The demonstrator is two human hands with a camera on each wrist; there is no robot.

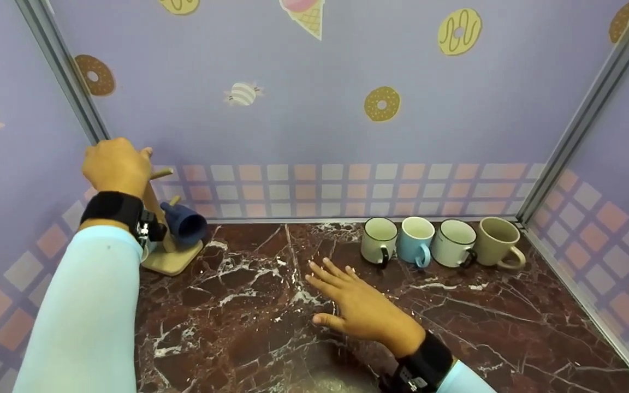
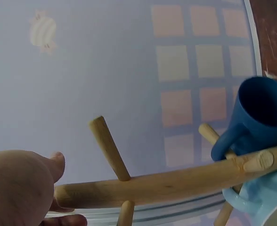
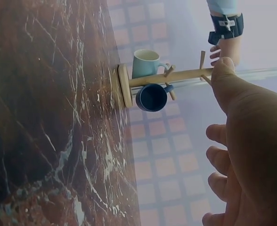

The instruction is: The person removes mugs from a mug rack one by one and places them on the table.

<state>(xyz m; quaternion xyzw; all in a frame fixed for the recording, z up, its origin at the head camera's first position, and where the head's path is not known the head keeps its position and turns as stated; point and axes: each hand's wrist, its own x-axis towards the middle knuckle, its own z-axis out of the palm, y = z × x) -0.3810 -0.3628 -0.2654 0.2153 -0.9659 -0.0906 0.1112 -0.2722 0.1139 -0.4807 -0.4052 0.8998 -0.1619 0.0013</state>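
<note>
Well, my left hand [image 1: 118, 166] is curled round the top of the rack [image 1: 172, 265], and my right hand [image 1: 363, 305] is well apart from it, holding nothing, with its fingers spread over the table [image 1: 249, 338]. The rack stands tall on my left, its long post [image 2: 181, 182] going down from my left hand, so that hand is much nearer. Lower down hang a dark blue mug [image 1: 188, 225] and a light blue mug [image 3: 144, 67], and four more mugs [image 1: 448, 248] sit in a row past my right hand.

This looks like a kitchen-style booth: sweets-printed panels [image 1: 303, 131] fill the top, metal corner strips [image 1: 64, 65] both sides, a marbled counter [image 1: 249, 333] the bottom.
</note>
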